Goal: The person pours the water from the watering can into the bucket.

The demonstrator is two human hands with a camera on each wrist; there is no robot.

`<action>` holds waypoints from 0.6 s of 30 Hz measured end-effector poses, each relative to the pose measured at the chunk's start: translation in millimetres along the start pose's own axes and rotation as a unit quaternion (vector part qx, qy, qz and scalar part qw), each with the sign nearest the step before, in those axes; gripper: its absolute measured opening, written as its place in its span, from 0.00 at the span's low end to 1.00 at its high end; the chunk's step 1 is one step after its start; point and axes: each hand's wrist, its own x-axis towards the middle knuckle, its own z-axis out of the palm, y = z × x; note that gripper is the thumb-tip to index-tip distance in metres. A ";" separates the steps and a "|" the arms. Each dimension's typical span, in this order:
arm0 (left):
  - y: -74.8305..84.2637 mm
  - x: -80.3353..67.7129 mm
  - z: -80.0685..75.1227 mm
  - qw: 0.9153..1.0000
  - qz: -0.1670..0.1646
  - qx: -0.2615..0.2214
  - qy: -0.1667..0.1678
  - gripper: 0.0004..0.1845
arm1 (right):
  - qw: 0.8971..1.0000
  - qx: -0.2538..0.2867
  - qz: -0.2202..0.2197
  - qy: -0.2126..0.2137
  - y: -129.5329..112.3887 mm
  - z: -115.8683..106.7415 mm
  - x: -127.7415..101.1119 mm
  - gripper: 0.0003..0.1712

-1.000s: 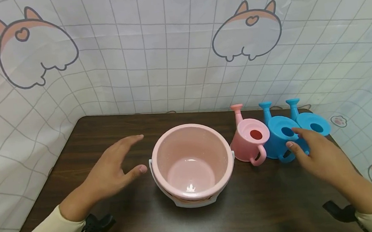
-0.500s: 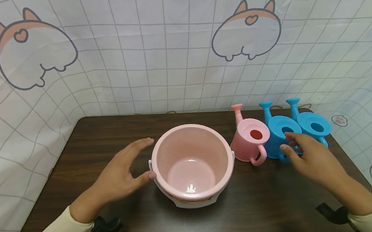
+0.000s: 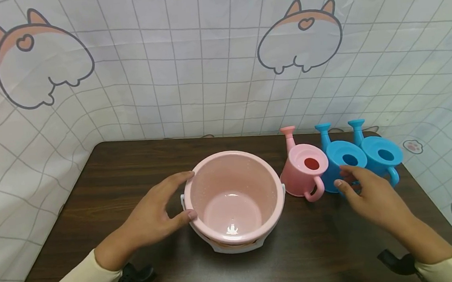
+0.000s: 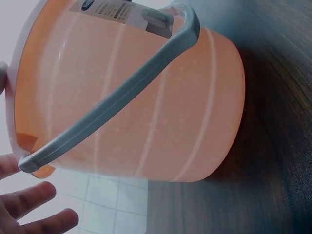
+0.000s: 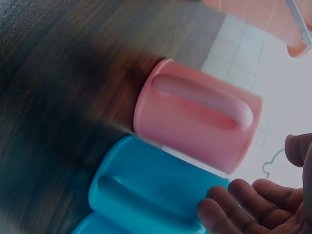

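A pink bucket (image 3: 234, 171) stands upright mid-table, its grey-white handle (image 4: 109, 109) hanging down the near side. My left hand (image 3: 148, 220) is at the bucket's left rim, thumb and index fingertips right at the edge, other fingers spread. To the right stands a row of toy watering cans: a pink watering can (image 3: 291, 178), a middle blue watering can (image 3: 331, 174) and a far-right blue watering can (image 3: 395, 145). My right hand (image 3: 374, 198) hovers by the middle can's handle side, fingers loosely bent with nothing between them; it partly hides that handle in the head view.
The dark wooden table (image 3: 132, 161) backs onto a white grid-patterned curtain (image 3: 204, 63) with cartoon animal prints. The pink can stands between the bucket and the blue cans. A black wrist device (image 3: 135, 276) sits at the left cuff.
My left hand has moved right, from beside the bucket to its rim. My right hand has shifted left and slightly down past the blue cans. Bucket and cans have stayed put.
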 end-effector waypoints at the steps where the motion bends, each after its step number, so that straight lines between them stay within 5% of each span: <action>1: 0.2 0.1 0.3 1.000 -0.001 -0.003 -0.001 0.42 | 1.000 0.000 0.001 -0.001 -0.1 1.1 0.1 0.36; 18: 0.4 0.6 5.5 1.000 0.005 -0.020 -0.012 0.40 | 0.999 0.040 -0.001 0.010 -1.7 22.5 -1.8 0.35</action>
